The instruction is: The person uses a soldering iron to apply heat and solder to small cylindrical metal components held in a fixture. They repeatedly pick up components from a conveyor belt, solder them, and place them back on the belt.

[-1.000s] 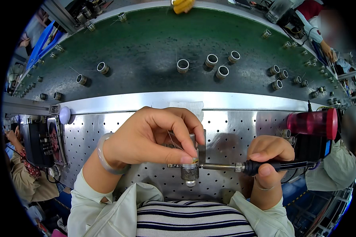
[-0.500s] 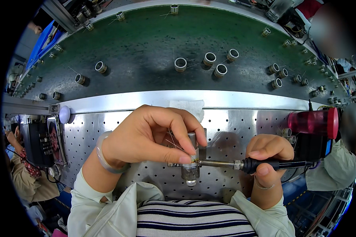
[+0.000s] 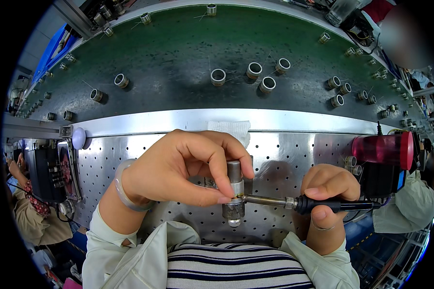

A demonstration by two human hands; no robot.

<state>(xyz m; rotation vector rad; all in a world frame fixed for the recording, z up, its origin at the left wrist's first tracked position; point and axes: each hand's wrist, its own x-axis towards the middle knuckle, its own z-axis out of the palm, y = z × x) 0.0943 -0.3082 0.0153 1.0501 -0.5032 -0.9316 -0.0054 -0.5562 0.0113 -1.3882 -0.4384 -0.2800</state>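
Shiny metal makes up the small cylinder part [image 3: 234, 192] that the left hand [image 3: 178, 168] pinches between thumb and fingers, just over the holey metal table [image 3: 294, 149]. The right hand [image 3: 325, 192] is closed around a black-handled soldering iron [image 3: 323, 206], and its tip touches the cylinder beside the left fingertips. Beyond both hands, little metal rings [image 3: 218, 76] sit on a green belt [image 3: 178, 53].

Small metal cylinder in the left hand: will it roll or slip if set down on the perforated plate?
The metal cylinder is round, so on its side it would probably roll. Its polished surface looks slippery. Solid-looking metal suggests it's heavy for its size, and stiff.
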